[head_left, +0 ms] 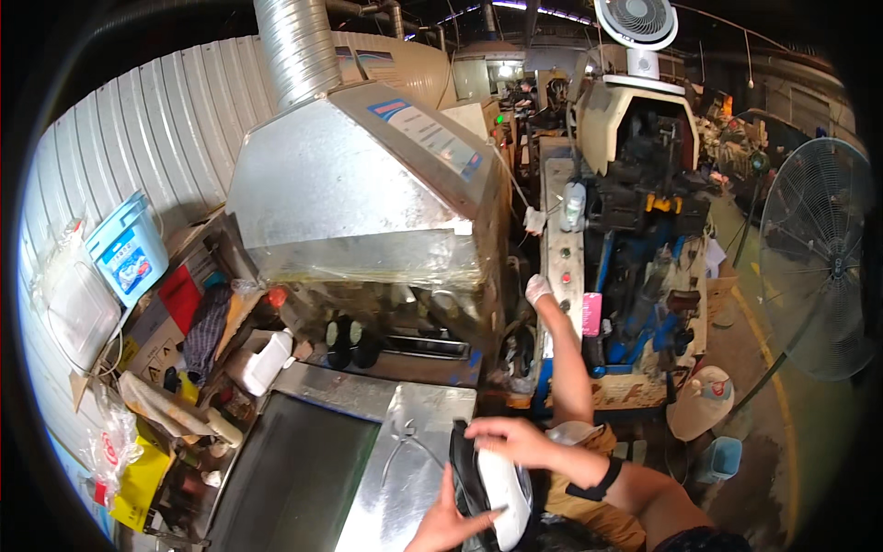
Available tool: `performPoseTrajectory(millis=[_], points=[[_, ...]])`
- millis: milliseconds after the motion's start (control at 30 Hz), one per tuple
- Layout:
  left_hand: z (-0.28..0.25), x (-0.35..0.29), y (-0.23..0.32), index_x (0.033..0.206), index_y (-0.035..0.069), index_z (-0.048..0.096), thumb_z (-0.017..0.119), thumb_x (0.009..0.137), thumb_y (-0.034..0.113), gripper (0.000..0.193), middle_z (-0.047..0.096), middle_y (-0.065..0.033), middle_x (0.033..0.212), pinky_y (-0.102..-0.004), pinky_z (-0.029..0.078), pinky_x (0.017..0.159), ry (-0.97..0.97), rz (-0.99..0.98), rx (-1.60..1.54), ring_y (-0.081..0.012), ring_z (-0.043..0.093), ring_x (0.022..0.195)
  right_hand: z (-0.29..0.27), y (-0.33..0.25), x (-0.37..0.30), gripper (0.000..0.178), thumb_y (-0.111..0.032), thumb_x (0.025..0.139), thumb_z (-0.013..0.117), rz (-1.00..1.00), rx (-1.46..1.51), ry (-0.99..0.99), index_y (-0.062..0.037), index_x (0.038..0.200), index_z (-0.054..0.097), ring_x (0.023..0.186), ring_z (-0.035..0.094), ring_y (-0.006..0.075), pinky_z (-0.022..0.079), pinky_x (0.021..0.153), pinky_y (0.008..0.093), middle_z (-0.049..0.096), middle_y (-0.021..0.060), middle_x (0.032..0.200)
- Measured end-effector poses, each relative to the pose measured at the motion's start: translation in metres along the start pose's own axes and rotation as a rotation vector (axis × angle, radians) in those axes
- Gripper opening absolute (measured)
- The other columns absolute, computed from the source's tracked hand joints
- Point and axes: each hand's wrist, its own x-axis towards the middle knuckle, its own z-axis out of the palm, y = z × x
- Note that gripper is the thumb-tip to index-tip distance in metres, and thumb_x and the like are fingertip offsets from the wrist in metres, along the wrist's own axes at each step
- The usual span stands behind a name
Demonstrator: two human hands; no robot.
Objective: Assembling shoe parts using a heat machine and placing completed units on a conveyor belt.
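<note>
A black shoe with a white sole [501, 469] is tilted up between my hands, at the edge of a bare metal plate [377, 501]. My right hand [515, 440] grips its upper end, fingers bent over the black upper and the sole. Lower down, my left hand [455, 523] holds the shoe from the left, the thumb lying across the white sole and the index finger along the black side. A thin grey cord [403, 443] curls on the metal plate beside the shoe. Dark folds hide the shoe's lowest part.
A dark conveyor belt [290, 469] runs under a metal hood [368, 184], where black shoes [349, 342] stand. Beyond my hands, a bare limb [568, 359], seemingly another person's, reaches along a cluttered machine bench [561, 230]. A floor fan [828, 262] and white bucket [701, 405] stand right.
</note>
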Motion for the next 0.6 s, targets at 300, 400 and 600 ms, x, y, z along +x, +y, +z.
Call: performPoseTrajectory(millis=[300, 400, 600], points=[[0.045, 0.068, -0.022, 0.144, -0.011, 0.021, 0.088, 0.061, 0.041, 0.119, 0.026, -0.0394, 0.144, -0.0470, 0.023, 0.115, 0.102, 0.032, 0.128, -0.0471, 0.025, 0.139, -0.024, 0.039, -0.034, 0.057, -0.034, 0.095, 0.060, 0.069, -0.194, -0.373, -0.0090, 0.142, 0.041, 0.117, 0.059, 0.0280, 0.045, 0.098, 0.0367, 0.059, 0.0190, 0.128], [0.056, 0.060, -0.043, 0.141, -0.008, 0.029, 0.088, 0.062, 0.036, 0.108, 0.029, -0.0417, 0.141, -0.0488, 0.025, 0.114, 0.176, 0.086, 0.177, -0.0499, 0.026, 0.138, -0.013, 0.014, -0.044, 0.052, -0.034, 0.094, 0.059, 0.026, -0.289, -0.284, -0.0116, 0.138, 0.046, 0.108, 0.062, 0.0379, 0.048, 0.091, 0.0412, 0.062, 0.0228, 0.120], [0.075, 0.051, -0.034, 0.125, 0.009, 0.054, 0.076, 0.073, 0.010, 0.057, 0.058, -0.0083, 0.101, -0.0361, 0.049, 0.089, 0.393, 0.265, -0.009, -0.0203, 0.058, 0.094, 0.002, 0.016, -0.065, 0.048, -0.032, 0.090, 0.062, -0.020, -0.364, -0.085, -0.0142, 0.134, 0.051, 0.109, 0.061, 0.0364, 0.050, 0.090, 0.0413, 0.063, 0.0172, 0.120]])
